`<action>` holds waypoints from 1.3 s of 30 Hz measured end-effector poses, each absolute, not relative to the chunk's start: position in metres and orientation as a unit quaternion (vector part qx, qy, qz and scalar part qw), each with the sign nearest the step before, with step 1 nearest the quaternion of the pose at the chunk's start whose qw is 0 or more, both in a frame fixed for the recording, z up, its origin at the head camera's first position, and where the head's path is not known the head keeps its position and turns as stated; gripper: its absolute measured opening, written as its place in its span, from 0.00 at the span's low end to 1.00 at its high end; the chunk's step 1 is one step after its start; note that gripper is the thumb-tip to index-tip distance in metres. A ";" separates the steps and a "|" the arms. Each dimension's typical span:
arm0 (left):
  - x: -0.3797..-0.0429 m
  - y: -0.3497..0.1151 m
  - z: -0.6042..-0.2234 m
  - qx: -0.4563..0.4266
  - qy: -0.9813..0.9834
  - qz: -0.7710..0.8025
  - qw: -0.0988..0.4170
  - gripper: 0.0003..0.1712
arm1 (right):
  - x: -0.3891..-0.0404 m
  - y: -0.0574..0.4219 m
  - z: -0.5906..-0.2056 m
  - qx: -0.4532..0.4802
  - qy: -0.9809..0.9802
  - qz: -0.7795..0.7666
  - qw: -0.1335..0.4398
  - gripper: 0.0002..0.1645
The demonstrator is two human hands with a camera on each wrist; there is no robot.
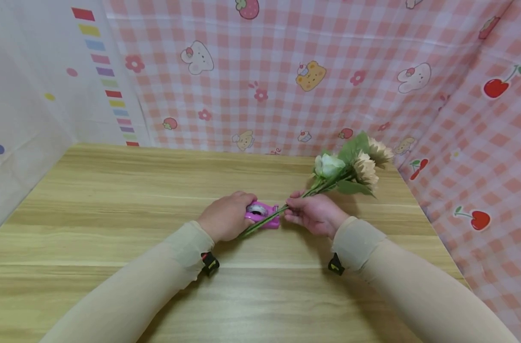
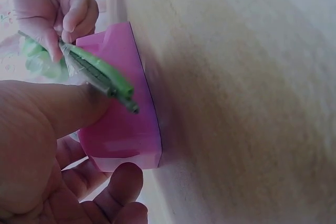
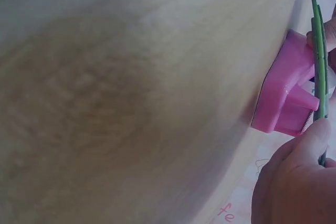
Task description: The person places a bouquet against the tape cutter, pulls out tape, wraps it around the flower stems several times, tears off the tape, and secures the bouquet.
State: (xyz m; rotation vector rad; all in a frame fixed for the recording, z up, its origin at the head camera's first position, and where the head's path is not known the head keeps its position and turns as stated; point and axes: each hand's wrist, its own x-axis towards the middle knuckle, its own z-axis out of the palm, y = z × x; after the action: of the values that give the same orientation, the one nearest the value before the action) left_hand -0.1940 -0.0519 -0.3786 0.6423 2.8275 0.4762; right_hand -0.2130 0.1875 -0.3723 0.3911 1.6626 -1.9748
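A: State the progress of the work.
B: Complete: the flower bunch is gathered, and the pink tape dispenser stands on the table at the centre of the head frame. Unconfirmed: taping. A pale sheen on the stems in the left wrist view may be tape; the pictures do not settle it. By judgement, the work is partway along, with any fastening possibly outstanding.
A: State the condition of the fingers.
B: Left hand: fingers grasp the left end of the dispenser. Right hand: thumb and fingers pinch the stems, right of centre.
A: Locate the bunch relative to the fingers.
B: The blooms lie beyond the right fingers, toward the right of the head frame. The stems run down-left from the pinch, cross over the dispenser, and end just beside the left thumb. Contact between stems and dispenser cannot be determined.
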 end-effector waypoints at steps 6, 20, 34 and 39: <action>-0.192 -0.051 -0.378 0.217 0.957 0.163 0.100 0.36 | -0.213 0.187 -0.371 0.135 0.610 -0.740 0.248 0.09; -0.193 -0.052 -0.379 0.219 0.956 0.168 0.094 0.35 | -0.212 0.183 -0.377 0.147 0.598 -0.755 0.223 0.02; -0.193 -0.052 -0.379 0.216 0.957 0.168 0.098 0.34 | -0.213 0.181 -0.369 0.144 0.580 -0.768 0.232 0.09; -0.193 -0.052 -0.378 0.219 0.957 0.165 0.095 0.34 | -0.213 0.182 -0.370 0.130 0.588 -0.762 0.238 0.05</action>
State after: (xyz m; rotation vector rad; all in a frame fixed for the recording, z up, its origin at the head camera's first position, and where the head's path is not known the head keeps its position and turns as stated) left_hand -0.1931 -0.0522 -0.3785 0.6499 2.8365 0.4887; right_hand -0.2127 0.1824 -0.3697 0.3559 1.6101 -2.0878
